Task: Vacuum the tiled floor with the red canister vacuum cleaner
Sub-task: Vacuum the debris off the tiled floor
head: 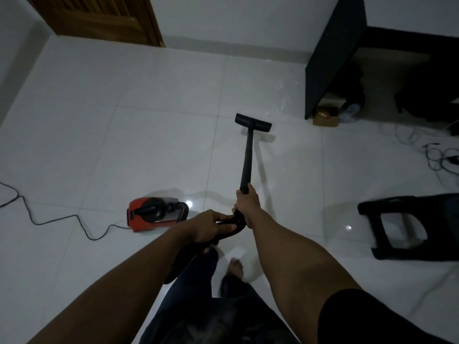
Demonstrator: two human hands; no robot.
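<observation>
While you stand here, your left hand (211,225) curls around the black hose (178,266) and your right hand (248,207) wraps the wand (248,155) just ahead of it. Left of them the red canister vacuum cleaner (156,216) sits on the tiled floor (149,125), its power cord (49,220) trailing left. Farther out the floor head (253,121) seems flat on the tile, though dim light blurs the contact. Steer right and it could snag the loose cables (439,157); tug the hose and the canister may tip.
</observation>
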